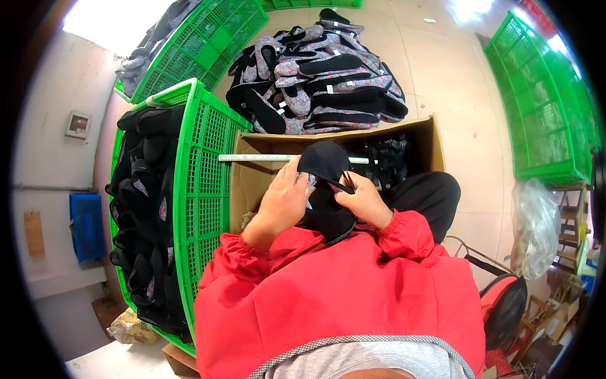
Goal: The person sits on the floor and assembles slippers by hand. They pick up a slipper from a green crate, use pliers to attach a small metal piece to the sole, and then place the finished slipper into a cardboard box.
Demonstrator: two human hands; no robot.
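Note:
A black cloth slipper (324, 161) is held up in front of my red smock, over the near edge of a cardboard box. Patches of grey floral fabric show at its opening. My left hand (284, 196) is closed round the slipper's left side, thumb and fingers on the cloth. My right hand (363, 199) is closed in a pinch at the slipper's right edge. From its fingers juts a slim, dark, pointed tool (348, 179), partly hidden, its exact kind unclear. More black cloth lies beneath both hands, on my lap.
The cardboard box (435, 136) holds dark scraps, and a pale bar (265, 158) lies across it. At left stands a green crate (205, 170) full of black slippers (148, 208). Floral slippers (322, 79) are heaped behind the box. Another green crate (536, 101) stands far right.

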